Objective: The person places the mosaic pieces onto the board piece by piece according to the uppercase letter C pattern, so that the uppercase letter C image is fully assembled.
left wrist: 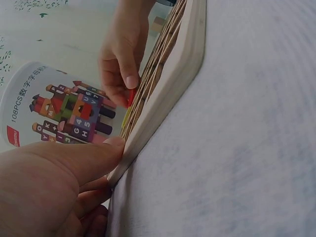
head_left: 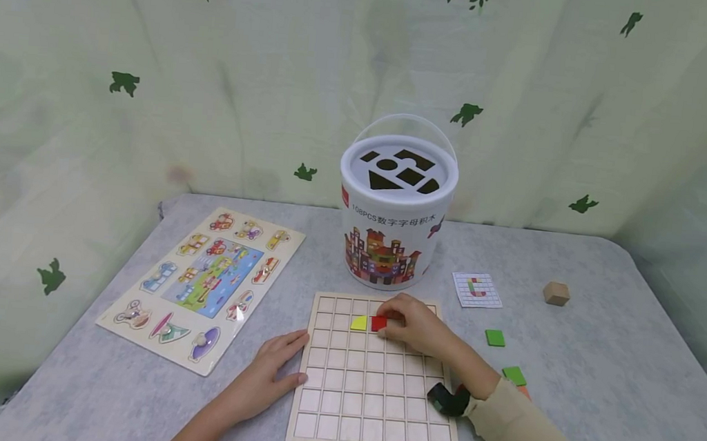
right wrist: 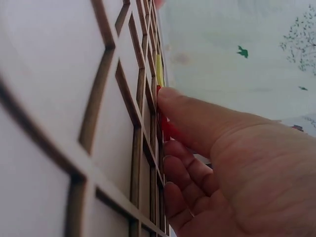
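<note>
A wooden grid board (head_left: 333, 379) lies in front of me on the grey cloth. In one of its upper cells sits a yellow piece (head_left: 359, 323) with one rounded corner. Just right of it, my right hand (head_left: 412, 327) pinches a red square tile (head_left: 378, 324) between thumb and fingers, low over the grid. The right wrist view shows the thumb on the red tile (right wrist: 160, 106), close to the cell dividers. Against the board's left edge rests my left hand (head_left: 266, 380), thumb and fingers extended; its thumb touches the rim in the left wrist view.
Behind the board stands a white lidded bucket (head_left: 389, 244) with shape holes. A peg puzzle (head_left: 152, 319) lies left. To the right are a pattern card (head_left: 478, 299), a wooden block (head_left: 556, 293), a green tile (head_left: 495, 337), another green tile (head_left: 513, 376) and an orange piece (head_left: 524, 392) by the right sleeve.
</note>
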The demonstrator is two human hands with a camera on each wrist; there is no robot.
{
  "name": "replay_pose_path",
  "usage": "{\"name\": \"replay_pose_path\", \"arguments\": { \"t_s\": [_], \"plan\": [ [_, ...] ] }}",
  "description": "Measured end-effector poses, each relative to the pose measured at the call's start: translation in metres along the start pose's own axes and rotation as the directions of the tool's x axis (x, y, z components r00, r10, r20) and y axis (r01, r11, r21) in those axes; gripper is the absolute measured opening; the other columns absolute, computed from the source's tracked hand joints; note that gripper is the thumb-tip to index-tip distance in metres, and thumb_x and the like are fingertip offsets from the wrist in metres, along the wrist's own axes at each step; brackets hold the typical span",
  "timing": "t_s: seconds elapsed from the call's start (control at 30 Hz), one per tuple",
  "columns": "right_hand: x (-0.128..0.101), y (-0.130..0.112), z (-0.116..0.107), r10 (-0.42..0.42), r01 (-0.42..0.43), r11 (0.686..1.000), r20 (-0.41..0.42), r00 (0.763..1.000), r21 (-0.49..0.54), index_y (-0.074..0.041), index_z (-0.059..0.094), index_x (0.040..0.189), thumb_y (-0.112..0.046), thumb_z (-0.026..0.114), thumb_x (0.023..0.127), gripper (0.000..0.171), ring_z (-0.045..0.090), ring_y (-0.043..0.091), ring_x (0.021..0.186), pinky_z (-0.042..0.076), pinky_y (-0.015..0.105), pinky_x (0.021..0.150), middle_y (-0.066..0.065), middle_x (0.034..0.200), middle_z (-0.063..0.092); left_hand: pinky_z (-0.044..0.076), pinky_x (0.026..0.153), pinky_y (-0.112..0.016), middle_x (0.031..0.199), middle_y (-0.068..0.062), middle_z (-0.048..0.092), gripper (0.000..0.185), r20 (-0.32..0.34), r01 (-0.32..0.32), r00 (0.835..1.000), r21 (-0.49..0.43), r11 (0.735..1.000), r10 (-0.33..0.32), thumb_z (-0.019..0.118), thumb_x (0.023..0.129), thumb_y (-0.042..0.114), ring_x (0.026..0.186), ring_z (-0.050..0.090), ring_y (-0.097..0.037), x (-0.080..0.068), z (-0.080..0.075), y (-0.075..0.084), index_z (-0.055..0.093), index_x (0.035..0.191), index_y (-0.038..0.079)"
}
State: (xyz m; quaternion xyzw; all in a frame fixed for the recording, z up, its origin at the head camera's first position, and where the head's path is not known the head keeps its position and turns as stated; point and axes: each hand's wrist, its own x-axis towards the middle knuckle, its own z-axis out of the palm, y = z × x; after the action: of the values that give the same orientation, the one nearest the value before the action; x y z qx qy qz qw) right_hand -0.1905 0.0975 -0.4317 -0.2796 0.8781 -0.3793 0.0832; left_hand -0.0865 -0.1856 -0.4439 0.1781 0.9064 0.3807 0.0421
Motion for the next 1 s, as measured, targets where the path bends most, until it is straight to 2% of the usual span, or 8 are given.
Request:
{"name": "replay_pose_path", "arguments": {
  "t_s": [0.2,0.5,0.7,0.87,1.0],
  "plan": [
    [0.000,0.000,0.000,0.000,0.000,1.000,0.003,1.000,-0.004,-0.015,0.063,0.097,-0.016,0.066,0.082,0.015,0.046,0.010,0.079,0.044,0.028,0.071,-0.006,0.091,0.052,0.023,0.100,-0.049,0.142,-0.006,0.031,0.064,0.002,-0.001,1.000,-0.004,1.000,0.001,0.064,0.084,0.026,0.130,0.021,-0.028,0.000,0.000,0.000,0.036,0.137,0.003],
    [0.001,-0.001,-0.002,-0.026,0.027,0.999,0.037,0.999,-0.021,-0.016,0.064,0.098,-0.019,0.067,0.083,0.016,0.046,0.010,0.085,0.043,0.032,0.078,-0.007,0.093,0.052,0.024,0.099,-0.050,0.141,-0.005,0.032,0.063,-0.002,-0.007,1.000,-0.012,1.000,0.007,0.062,0.085,0.029,0.129,0.021,-0.029,-0.001,0.000,0.000,0.037,0.137,0.004],
    [-0.004,-0.008,-0.012,0.030,-0.033,0.999,0.078,0.997,0.041,-0.011,0.058,0.116,-0.022,0.066,0.083,0.035,0.050,0.015,0.094,0.043,0.034,0.083,-0.001,0.106,0.055,0.023,0.100,-0.050,0.142,-0.006,0.031,0.064,0.000,-0.005,1.000,-0.008,1.000,0.005,0.063,0.084,0.027,0.130,0.021,-0.028,0.000,0.001,-0.001,0.036,0.137,0.004],
    [-0.017,-0.013,-0.033,0.008,-0.010,0.994,0.024,1.000,0.106,-0.007,0.052,0.124,-0.020,0.064,0.085,0.043,0.050,0.026,0.104,0.042,0.042,0.086,0.009,0.118,0.054,0.023,0.100,-0.050,0.142,-0.006,0.032,0.064,-0.002,-0.003,1.000,-0.007,1.000,0.003,0.063,0.084,0.028,0.130,0.021,-0.029,0.000,0.001,0.000,0.037,0.137,0.003],
    [-0.036,-0.014,-0.049,0.010,-0.006,0.997,-0.058,0.998,0.073,-0.010,0.052,0.124,-0.020,0.066,0.083,0.045,0.050,0.026,0.106,0.041,0.045,0.087,0.005,0.120,0.053,0.024,0.100,-0.050,0.142,-0.006,0.032,0.064,-0.002,-0.001,1.000,-0.006,1.000,0.001,0.063,0.084,0.027,0.130,0.021,-0.029,0.000,0.000,0.000,0.037,0.137,0.003]
  ]
}}
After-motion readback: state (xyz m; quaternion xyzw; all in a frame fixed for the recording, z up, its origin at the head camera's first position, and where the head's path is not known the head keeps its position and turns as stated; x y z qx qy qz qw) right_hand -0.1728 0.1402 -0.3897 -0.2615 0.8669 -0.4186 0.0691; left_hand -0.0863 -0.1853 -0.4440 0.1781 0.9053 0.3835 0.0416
